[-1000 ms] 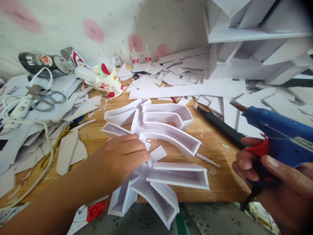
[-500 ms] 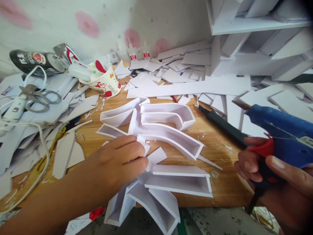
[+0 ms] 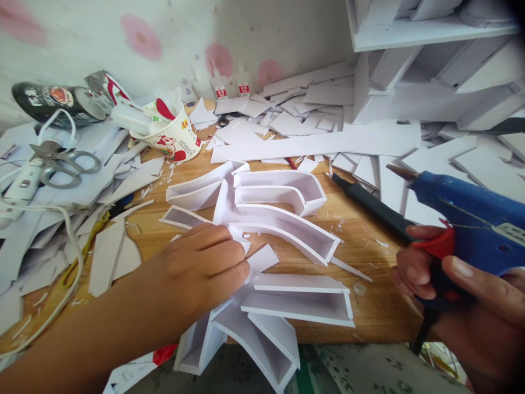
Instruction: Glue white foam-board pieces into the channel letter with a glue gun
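A hollow white foam-board character [image 3: 283, 219], built of thin upright walls, lies on the wooden table [image 3: 369, 317]. Its lower part [image 3: 299, 306] juts over the front edge. My left hand [image 3: 205, 262] is closed over the middle of the character, fingers pressed together on a small white piece [image 3: 240, 238] there; how much of it they grip is hidden. In my right hand [image 3: 443, 279], at the right, is a blue glue gun [image 3: 471, 208] with a red trigger. Its nozzle points left, apart from the character.
A black-handled tool [image 3: 369, 205] lies between the character and glue gun. Scissors [image 3: 61, 164], a white cord [image 3: 71, 235] and foam-board scraps [image 3: 109, 257] cover the left. Behind stand a paper cup [image 3: 176, 137] and small glue bottles [image 3: 244, 87]. White box-like forms [image 3: 414, 98] are stacked back right.
The view has shifted very slightly. Both hands keep nearly the same places, the left on the character and the right holding the glue gun.
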Tool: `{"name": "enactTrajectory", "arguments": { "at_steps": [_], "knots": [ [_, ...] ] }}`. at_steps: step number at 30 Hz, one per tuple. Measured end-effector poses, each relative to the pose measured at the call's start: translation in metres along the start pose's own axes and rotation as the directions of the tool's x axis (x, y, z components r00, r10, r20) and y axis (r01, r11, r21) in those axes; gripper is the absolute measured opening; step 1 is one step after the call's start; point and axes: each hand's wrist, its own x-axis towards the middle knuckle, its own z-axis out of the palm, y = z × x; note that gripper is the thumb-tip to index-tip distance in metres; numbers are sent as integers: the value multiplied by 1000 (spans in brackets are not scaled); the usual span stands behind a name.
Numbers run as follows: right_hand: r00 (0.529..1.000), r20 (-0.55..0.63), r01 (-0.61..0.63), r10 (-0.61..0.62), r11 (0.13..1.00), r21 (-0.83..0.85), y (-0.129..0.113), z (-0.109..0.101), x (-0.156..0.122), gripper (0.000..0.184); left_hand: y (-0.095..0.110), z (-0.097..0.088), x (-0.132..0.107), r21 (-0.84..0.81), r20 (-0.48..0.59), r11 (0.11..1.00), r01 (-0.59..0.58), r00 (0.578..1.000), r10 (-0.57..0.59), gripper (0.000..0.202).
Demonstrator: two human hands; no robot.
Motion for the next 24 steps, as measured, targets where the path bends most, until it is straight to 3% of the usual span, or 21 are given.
{"name": "enactTrajectory", "arguments": {
  "at_steps": [9, 14, 18, 24],
  "knots": [
    [999, 33, 2, -3, 1000, 21, -3, 0, -3, 20, -1, -1, 1, -26, 110, 1000, 17, 994, -14, 29],
    [999, 33, 16, -18, 999, 51, -2, 0, -8, 25, -1, 4, 1, -1, 70, 1000, 25, 997, -24, 26],
    [1000, 0, -7, 7, 999, 41, -7, 4, -19, 30, -4, 7, -1, 3, -17, 994, 108, 994, -108, 26],
    [998, 64, -9, 12, 999, -42, -17, 9, -32, 27, 0, -16, -7, -159, -153, 952, 263, 946, -287, 19]
  ]
}}
